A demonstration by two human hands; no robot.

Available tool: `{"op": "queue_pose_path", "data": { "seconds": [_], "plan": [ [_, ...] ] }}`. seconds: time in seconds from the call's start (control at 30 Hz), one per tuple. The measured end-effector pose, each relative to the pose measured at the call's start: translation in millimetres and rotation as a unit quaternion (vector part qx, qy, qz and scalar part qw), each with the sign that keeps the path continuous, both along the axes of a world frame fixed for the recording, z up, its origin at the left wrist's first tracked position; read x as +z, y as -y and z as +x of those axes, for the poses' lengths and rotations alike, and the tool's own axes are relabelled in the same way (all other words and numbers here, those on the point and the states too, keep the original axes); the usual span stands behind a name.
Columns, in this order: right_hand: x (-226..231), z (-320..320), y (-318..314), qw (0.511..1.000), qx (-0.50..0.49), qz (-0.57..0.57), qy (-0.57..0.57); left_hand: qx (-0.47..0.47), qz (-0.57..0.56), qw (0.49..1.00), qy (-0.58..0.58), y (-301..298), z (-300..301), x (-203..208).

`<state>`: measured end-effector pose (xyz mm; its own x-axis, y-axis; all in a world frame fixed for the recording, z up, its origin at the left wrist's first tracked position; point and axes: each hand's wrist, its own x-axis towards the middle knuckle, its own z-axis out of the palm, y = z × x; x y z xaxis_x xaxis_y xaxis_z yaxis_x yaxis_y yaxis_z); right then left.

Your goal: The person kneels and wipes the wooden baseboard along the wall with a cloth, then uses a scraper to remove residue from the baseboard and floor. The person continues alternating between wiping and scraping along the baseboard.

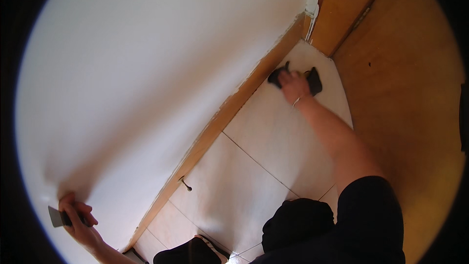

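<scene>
My right hand (295, 86) reaches down to the tiled floor (264, 142) near the far corner. It presses on a dark cloth (315, 82), which sticks out on both sides of the fingers, close to the wooden baseboard (234, 103). The hand is slightly blurred. At the lower left, my left hand (82, 221) is closed around the dark handle of a putty knife (55, 216). The flat grey blade points left, and the hand is beside the white wall (146, 68); whether it touches the wall I cannot tell.
A brown wooden door (405, 88) stands along the right, its hinge near the frame (342, 10). A small metal doorstop (186, 184) juts from the baseboard. White, uneven filler or paint edges run along the baseboard's top. My shoe (211, 248) is on the tiles below.
</scene>
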<state>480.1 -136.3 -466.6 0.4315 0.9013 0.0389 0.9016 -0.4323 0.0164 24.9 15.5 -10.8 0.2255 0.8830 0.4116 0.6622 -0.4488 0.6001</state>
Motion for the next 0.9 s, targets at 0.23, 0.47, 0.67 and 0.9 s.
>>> {"op": "queue_pose_path", "data": {
  "seconds": [0.23,0.47,0.67,0.9],
  "plan": [
    [0,117,-31,0.986,-0.145,-0.087,-0.001,-0.020,-0.015,1.000,0.017,0,-5,0],
    [27,117,-39,0.978,-0.169,-0.118,-0.032,-0.028,-0.013,0.999,0.020,0,-10,3],
    [20,99,19,0.980,-0.177,-0.094,-0.007,-0.001,-0.020,1.000,0.007,0,0,2],
    [14,94,27,0.979,-0.187,-0.071,-0.036,0.020,0.008,1.000,0.007,-4,-7,2]
  ]
}}
